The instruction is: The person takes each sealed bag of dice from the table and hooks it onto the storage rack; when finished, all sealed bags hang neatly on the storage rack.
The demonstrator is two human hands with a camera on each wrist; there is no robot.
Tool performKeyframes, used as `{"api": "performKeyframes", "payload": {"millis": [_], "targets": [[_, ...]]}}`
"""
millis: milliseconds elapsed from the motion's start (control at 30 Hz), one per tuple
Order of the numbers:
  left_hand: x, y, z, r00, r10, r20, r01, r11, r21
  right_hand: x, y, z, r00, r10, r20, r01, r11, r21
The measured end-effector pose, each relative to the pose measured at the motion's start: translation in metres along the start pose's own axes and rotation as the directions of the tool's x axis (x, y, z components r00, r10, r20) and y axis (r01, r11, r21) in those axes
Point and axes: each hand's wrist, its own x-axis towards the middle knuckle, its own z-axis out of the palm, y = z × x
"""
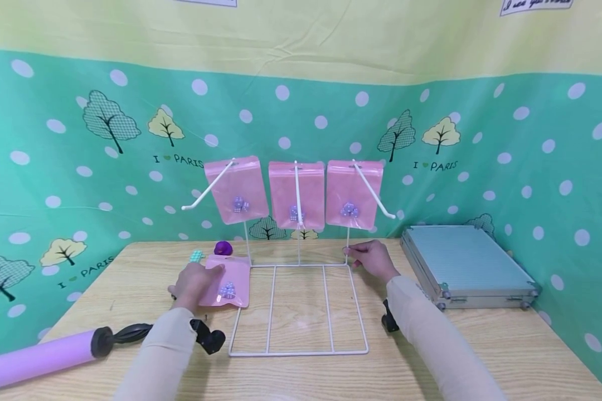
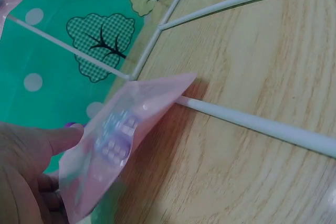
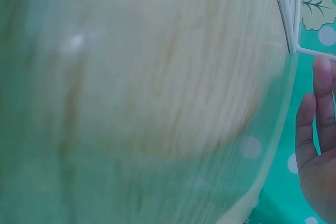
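Note:
A pink zip pouch (image 1: 237,273) with small purple cubes dotted like dice inside is pinched by my left hand (image 1: 193,283), thumb on its face and fingers beneath. In the left wrist view the pouch (image 2: 105,156) tilts, its far edge over a wire of the white display rack (image 2: 236,116). My right hand (image 1: 373,259) grips the rack's right upright (image 1: 348,239) near its base, thumb and forefinger at the wire. Three more pink pouches hang at the hooks: a left one (image 1: 238,186), a middle one (image 1: 296,189) and a right one (image 1: 355,189).
Behind the left hand lie a purple round object (image 1: 223,248) and a small teal piece (image 1: 197,255). A purple pump (image 1: 40,356) with a black end lies front left. At right stands a silver-blue case (image 1: 471,259). A green dotted cloth (image 1: 301,128) hangs behind the table.

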Motion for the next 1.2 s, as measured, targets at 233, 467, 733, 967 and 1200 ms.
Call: {"api": "performKeyframes", "payload": {"millis": [233,467,733,967,1200], "targets": [[0.002,-0.004,-0.001,1.0,0.0,0.007,0.001,0.986,-0.167,-0.001,0.0,-0.001,1.0,-0.023,-0.003,0.023,1.0,0.013],[0.007,-0.005,0.002,0.999,0.03,0.027,-0.022,0.962,-0.272,-0.002,0.0,-0.001,1.0,-0.012,0.0,0.012,1.0,0.0],[0.011,-0.005,0.001,0.995,0.088,0.036,-0.076,0.963,-0.259,-0.002,-0.001,-0.002,1.0,-0.026,-0.003,0.026,1.0,-0.001],[0.005,-0.005,-0.01,0.985,0.173,0.029,-0.161,0.958,-0.239,-0.001,0.0,-0.001,1.0,-0.026,-0.007,0.026,1.0,-0.001],[-0.01,-0.004,-0.021,0.971,0.24,0.018,-0.224,0.929,-0.295,-0.001,0.0,-0.001,1.0,-0.011,-0.006,0.011,1.0,-0.002]]}}
